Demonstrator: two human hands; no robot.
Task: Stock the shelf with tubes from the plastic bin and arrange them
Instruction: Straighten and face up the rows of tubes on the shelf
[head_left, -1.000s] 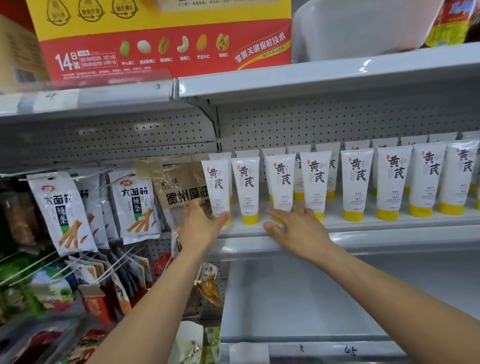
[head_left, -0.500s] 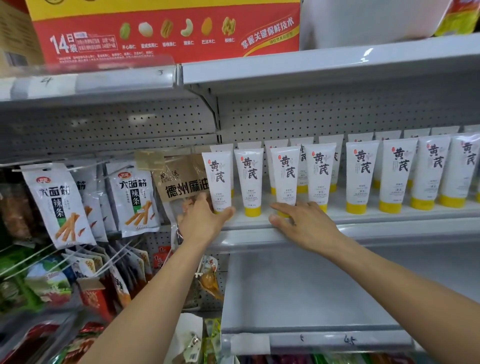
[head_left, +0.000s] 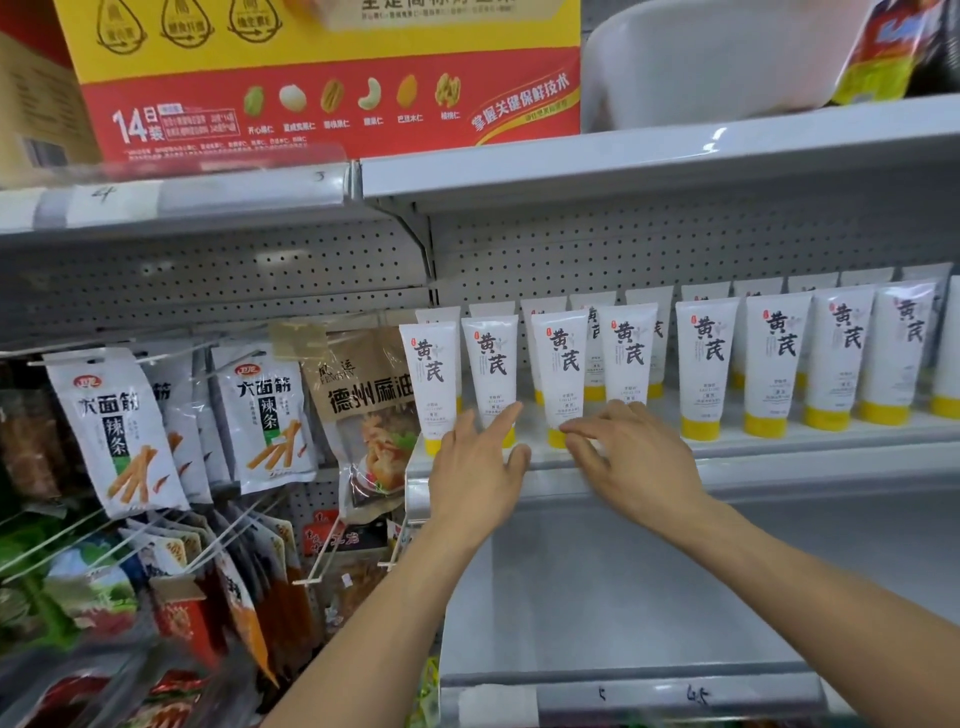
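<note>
White tubes with yellow caps and black characters stand cap-down in two rows on the white shelf (head_left: 810, 449). My left hand (head_left: 475, 470) reaches to the shelf's left end. Its straight fingers touch the base of the second tube (head_left: 491, 358), just right of the first tube (head_left: 428, 374). My right hand (head_left: 631, 457) lies beside it with its fingers stretched left. Its fingertips rest at the yellow cap of the third tube (head_left: 561, 364) and cover the foot of the fourth tube (head_left: 628, 353). Neither hand grips a tube.
A white plastic tub (head_left: 701, 62) and a red-and-yellow nut box (head_left: 332, 88) sit on the shelf above. Snack packets (head_left: 117, 426) and a brown bag (head_left: 363, 400) hang on hooks to the left. A lower white shelf (head_left: 623, 597) runs under my arms.
My left hand has slid right from the first tube to the second. My right hand stays at the third tube's base. The view has shifted slightly.
</note>
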